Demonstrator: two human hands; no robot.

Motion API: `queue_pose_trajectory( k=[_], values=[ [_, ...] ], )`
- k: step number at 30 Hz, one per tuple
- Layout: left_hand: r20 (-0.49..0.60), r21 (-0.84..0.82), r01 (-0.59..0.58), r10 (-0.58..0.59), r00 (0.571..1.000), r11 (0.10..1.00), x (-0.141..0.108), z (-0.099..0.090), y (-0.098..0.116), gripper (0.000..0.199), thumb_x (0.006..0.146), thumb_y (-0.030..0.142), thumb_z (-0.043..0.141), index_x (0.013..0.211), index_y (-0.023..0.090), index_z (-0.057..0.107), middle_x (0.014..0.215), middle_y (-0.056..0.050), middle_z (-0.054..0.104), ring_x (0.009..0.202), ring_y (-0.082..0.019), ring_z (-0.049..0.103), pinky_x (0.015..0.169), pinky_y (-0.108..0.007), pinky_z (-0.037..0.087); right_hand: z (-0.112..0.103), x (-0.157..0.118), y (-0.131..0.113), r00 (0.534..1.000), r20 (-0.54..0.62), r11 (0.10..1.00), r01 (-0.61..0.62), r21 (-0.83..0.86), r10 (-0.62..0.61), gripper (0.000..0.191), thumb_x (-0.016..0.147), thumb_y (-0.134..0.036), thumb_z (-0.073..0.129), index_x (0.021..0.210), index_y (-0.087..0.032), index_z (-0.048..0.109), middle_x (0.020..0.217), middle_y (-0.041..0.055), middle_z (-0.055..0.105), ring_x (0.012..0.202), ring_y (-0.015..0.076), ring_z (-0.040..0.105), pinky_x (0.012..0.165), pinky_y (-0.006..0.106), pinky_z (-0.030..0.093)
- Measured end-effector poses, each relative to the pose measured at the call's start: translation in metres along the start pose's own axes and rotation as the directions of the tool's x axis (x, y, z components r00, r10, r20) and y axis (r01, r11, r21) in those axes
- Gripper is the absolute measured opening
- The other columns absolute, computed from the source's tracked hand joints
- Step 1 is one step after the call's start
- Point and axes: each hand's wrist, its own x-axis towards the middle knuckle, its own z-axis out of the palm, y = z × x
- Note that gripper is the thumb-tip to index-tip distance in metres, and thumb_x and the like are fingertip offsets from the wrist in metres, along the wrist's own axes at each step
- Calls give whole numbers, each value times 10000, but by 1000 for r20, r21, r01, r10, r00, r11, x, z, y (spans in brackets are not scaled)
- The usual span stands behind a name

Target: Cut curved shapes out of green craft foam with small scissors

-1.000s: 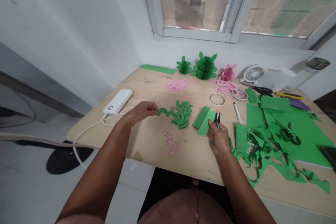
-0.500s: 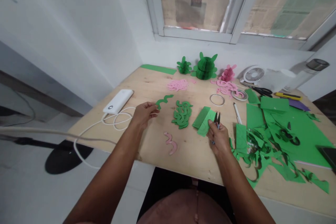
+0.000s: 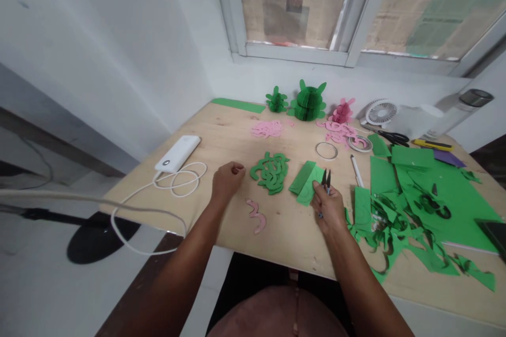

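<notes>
Holding the folded green paper (image 3: 306, 181) and the small scissors (image 3: 326, 177) together, the right hand (image 3: 328, 205) rests low over the bench (image 3: 292, 237); its grip is clamped on both of them. The scissors' blades point away from the person and stand a little apart.

The left hand (image 3: 229, 181) is just beside the pile of green wavy cutouts (image 3: 272, 172), on its left side. The thumb and fingertips are close to each other, but I cannot tell whether its grip is fully together or has something in it. The pile lies between the two hands, and the folded green paper is to its right.

Nearer to the person lies one pink wavy cutout (image 3: 256, 216). Farther back is a pile of pink cutouts (image 3: 267, 128). A thin ring (image 3: 326, 151) and a white pen (image 3: 356, 170) lie beyond the right hand, and green paper scraps (image 3: 395, 247) are spread to its right. On the left part of the bench is a white power bank (image 3: 178, 154) with a looped white cable (image 3: 185, 196). Two green paper figures (image 3: 309, 104) and a pink paper figure (image 3: 342, 110) stand near the wall.
</notes>
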Motion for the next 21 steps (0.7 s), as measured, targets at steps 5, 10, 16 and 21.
queue_pose_trajectory(
  k=[5, 10, 16, 21],
  values=[
    [154, 364, -176, 127, 980, 915, 5, 8, 17, 222, 739, 357, 580, 863, 200, 674, 845, -62, 711, 843, -224, 647, 688, -290, 456, -1, 0, 1, 1000, -5, 1000, 3, 2, -3, 461, 593, -361, 817, 570, -214, 381, 395, -130, 299, 338, 34, 199, 322, 199, 129],
    [163, 394, -163, 106, 981, 904, 6, 14, 25, 115, 747, 280, 567, 757, 204, 652, 811, -44, 710, 810, -199, 642, 644, -264, 434, -2, 0, 1, 1000, 7, 1000, 14, 16, -14, 475, 596, -360, 817, 559, -216, 366, 391, -132, 289, 334, 34, 199, 321, 199, 127],
    [-30, 485, -117, 151, 988, 867, 1, -5, 27, 199, 824, 288, 479, 867, 184, 643, 891, -89, 702, 849, -244, 642, 663, -315, 428, -2, 2, 2, 1000, 17, 1000, 1, 18, -1, 474, 592, -364, 821, 557, -214, 373, 395, -133, 282, 336, 32, 185, 321, 198, 114],
    [31, 683, -261, 331, 943, 682, -10, 3, 37, 256, 830, 180, 423, 976, 137, 629, 926, -157, 685, 927, -313, 619, 762, -410, 408, -2, 2, 3, 1000, 18, 1000, 9, -3, -9, 476, 596, -374, 811, 564, -222, 362, 392, -137, 271, 331, 34, 179, 317, 202, 111]
  ],
)
